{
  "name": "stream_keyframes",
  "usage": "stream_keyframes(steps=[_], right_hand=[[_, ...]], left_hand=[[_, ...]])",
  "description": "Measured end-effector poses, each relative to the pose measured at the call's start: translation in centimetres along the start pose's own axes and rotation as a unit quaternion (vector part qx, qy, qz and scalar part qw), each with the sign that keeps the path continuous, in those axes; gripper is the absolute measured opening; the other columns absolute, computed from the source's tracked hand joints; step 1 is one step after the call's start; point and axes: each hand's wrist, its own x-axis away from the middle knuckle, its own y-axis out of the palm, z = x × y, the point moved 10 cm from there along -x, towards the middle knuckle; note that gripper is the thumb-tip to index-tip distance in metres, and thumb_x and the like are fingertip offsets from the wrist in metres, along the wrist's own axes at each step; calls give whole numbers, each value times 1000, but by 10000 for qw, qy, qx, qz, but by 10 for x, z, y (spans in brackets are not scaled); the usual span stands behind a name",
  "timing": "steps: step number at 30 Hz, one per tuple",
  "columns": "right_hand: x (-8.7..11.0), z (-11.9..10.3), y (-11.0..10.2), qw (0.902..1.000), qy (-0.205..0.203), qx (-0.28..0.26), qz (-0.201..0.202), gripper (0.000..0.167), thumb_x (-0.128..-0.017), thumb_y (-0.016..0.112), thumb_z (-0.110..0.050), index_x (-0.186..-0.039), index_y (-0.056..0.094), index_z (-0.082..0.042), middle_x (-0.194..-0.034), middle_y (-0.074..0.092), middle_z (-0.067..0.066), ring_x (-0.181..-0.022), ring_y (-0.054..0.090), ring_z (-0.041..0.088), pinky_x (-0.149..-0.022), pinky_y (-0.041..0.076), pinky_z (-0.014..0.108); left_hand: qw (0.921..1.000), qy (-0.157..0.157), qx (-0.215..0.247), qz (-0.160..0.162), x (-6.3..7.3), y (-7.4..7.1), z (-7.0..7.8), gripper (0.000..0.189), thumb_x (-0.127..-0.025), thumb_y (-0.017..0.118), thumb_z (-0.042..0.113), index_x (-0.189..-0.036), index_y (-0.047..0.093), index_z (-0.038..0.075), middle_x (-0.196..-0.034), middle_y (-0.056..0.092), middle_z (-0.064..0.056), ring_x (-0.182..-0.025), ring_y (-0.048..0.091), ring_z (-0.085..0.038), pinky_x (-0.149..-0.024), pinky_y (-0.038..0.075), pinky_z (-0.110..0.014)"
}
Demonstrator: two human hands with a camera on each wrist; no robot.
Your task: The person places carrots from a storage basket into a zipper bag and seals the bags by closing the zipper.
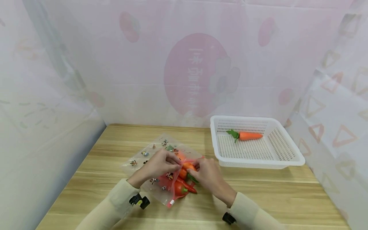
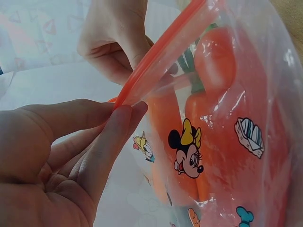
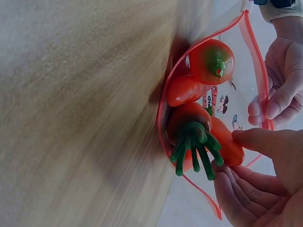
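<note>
A clear zip bag point(image 1: 152, 159) printed with cartoon figures lies on the table, its red-edged mouth facing right. My left hand point(image 1: 158, 166) pinches the red zip edge point(image 2: 156, 56) between thumb and fingers, holding that side up. At the opening, the thumb and fingers of my right hand point(image 1: 211, 175) grip a smooth orange carrot point(image 3: 227, 144), partly inside the bag. Right beside it sits another carrot with green stems point(image 3: 194, 137). Inside the mouth there is also a round red tomato-like vegetable point(image 3: 213, 61) with a green top, next to a red pepper point(image 3: 182, 91).
A white perforated basket point(image 1: 260, 164) stands at the back right, with one carrot point(image 1: 250, 136) with green leaves in it. The wooden table point(image 1: 100, 179) is bordered by printed cloth walls point(image 1: 138, 64) at the back and sides. A white slider point(image 1: 172, 202) sits at the near zip corner.
</note>
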Motion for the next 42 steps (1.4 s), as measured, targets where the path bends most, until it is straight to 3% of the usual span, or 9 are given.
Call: stream_keyframes(steps=[5, 8, 13, 19, 22, 27, 42], right_hand=[[-2, -1, 3, 10000, 2, 83, -42, 23, -89, 88, -32, -81, 78, -13, -60, 58, -10, -46, 39, -2, -41, 30, 16], [-1, -1, 2, 9999, 18, 80, -81, 23, -88, 88, -31, -83, 78, -11, -64, 62, -8, -50, 43, -1, -42, 35, 16], [2, -3, -7, 9999, -55, 34, -83, 23, -86, 90, -25, -89, 79, -4, -77, 75, 3, -61, 62, 5, -52, 50, 17], [4, -5, -29, 9995, -315, -17, -44, 14, -84, 88, -13, -81, 77, -5, -79, 78, 8, -71, 73, 15, -63, 61, 25], [5, -2, -39, 9994, -312, -64, -128, 11, -84, 87, -10, -89, 79, -3, -88, 81, 10, -78, 78, 21, -69, 65, 31], [7, -1, -52, 9980, -511, 140, -348, 23, -86, 86, -11, -105, 80, 0, -99, 81, 13, -85, 79, 25, -74, 66, 35], [5, 10, -95, 9924, -845, 636, -634, 24, -89, 84, -14, -107, 79, 1, -102, 81, 14, -88, 79, 26, -76, 66, 38]], left_hand=[[10000, -20, -29, 29, 0, 0, 0, 13, -98, 75, 9, -106, 81, 0, -97, 82, -10, -86, 80, -18, -72, 66, -35], [10000, -38, 0, 20, 1, 0, -1, 14, -98, 75, 9, -107, 81, 0, -97, 82, -10, -86, 80, -19, -73, 66, -38], [10000, -24, 54, 13, 1, 0, -2, 14, -98, 75, 9, -107, 81, 0, -98, 82, -11, -86, 80, -20, -74, 66, -42], [10000, 34, -18, 35, 0, -1, -2, 12, -98, 76, 9, -106, 81, 2, -97, 82, -10, -85, 79, -18, -73, 66, -36], [10000, 1, -29, 34, 0, -1, -2, 12, -98, 76, 9, -106, 82, 2, -97, 82, -9, -85, 79, -18, -72, 66, -33], [10000, -23, -28, 8, 0, 0, -2, 13, -97, 76, 9, -106, 81, 2, -98, 82, -8, -86, 79, -18, -72, 66, -32], [9999, 27, -105, 42, 1, -2, 0, 13, -97, 76, 9, -107, 81, 3, -98, 82, -6, -85, 78, -15, -70, 62, -24]])
